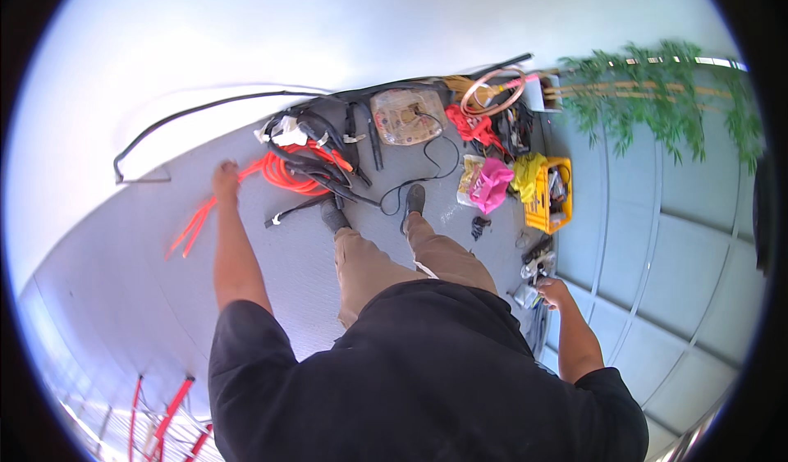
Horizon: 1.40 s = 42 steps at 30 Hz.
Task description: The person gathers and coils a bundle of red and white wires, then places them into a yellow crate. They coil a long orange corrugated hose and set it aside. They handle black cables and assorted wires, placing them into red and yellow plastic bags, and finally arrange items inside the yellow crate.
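My left hand (226, 180) is closed around orange tubing or cable (250, 169), out to the left. Its two loose ends (193, 231) hang below the fist. The rest lies as an orange coil (287, 179) on the floor by my left shoe, partly under black foam-like tubes (328, 142) with white wrapping. My right hand (554, 294) is out at the right with its fingers curled together. Something small and dark seems to be at its fingertips, too small to name.
A yellow crate (561, 187) with mixed items stands at the right, beside a pink bag (491, 185). Near the wall lie a plastic-wrapped package (408, 117) and a copper pipe coil (492, 93). A black cord (427, 175) crosses the floor. A red ladder (172, 413) is at lower left.
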Motion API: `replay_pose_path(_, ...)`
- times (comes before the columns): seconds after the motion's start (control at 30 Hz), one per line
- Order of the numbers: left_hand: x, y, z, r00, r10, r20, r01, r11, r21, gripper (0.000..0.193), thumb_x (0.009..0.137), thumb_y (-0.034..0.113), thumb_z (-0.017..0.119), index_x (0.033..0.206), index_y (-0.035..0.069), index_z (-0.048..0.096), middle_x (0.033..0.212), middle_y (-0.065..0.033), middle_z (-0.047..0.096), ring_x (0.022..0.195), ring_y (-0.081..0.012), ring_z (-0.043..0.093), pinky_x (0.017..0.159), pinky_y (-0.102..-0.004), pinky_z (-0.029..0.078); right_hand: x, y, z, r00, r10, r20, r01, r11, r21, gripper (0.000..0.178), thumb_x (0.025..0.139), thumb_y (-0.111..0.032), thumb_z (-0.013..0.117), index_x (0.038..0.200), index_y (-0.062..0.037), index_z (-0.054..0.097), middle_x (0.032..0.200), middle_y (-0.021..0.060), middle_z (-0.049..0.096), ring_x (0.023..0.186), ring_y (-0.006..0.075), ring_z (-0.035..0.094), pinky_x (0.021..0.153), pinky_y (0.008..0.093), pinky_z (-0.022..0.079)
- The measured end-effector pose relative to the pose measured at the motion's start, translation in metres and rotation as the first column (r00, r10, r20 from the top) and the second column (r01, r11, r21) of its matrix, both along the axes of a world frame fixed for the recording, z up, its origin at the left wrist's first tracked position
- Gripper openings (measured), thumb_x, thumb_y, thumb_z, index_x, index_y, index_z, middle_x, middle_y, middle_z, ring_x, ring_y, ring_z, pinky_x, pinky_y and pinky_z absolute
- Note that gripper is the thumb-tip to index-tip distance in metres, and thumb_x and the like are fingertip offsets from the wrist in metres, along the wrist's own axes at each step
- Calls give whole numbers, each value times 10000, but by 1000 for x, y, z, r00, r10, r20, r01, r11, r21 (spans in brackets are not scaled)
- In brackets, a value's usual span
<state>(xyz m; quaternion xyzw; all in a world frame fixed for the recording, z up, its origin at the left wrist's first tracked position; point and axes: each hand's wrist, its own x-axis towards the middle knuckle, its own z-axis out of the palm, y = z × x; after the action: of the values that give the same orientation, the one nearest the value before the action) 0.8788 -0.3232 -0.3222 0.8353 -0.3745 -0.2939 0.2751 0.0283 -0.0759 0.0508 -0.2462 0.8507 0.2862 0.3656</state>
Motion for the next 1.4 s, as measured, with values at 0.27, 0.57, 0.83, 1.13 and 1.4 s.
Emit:
replay_pose_path(0.27,-282,196,-25,643,-687,-339,754,487,441,334,924,353,600,1124,142,766,1211,-146,727,1072,-365,699,959,-464,546,83,29,-21,904,-290,315,384,875,-296,428,929,-254,711,1325,-108,642,1028,91,712,811,213,670,586,357,523)
replay_pose_path(0.57,-177,75,19,757,-607,-242,644,630,433,327,876,396,722,1075,139,756,1057,-161,757,1055,-333,707,919,-419,536,38,-26,-66,941,-64,332,171,936,-307,392,912,-234,741,1263,-67,691,1027,144,752,726,194,673,697,342,548)
replay_pose_path(0.83,-183,110,42,960,57,-276,57,919,389,392,901,339,712,1134,23,718,1004,-132,752,921,-256,709,844,-381,540,-51,-176,-194,904,-29,426,122,974,-192,292,900,-207,715,1150,-57,729,902,121,741,699,219,675,630,366,550)
replay_pose_path(1.13,-469,157,36,975,135,-178,107,417,903,908,765,530,798,1500,112,465,1533,-212,412,1369,-395,489,1127,-483,437,-34,-497,-540,365,926,101,-800,367,-474,259,897,-229,616,984,-2,703,1036,229,707,1019,419,671,873,512,555)
replay_pose_path(1.4,-485,171,34,956,277,-96,-76,550,832,708,770,439,820,1363,127,591,1407,-150,536,1315,-365,517,1110,-473,433,98,-663,-671,421,899,-121,-797,302,-524,782,936,-347,665,1561,-23,326,1467,251,516,1269,443,576,1067,507,483)
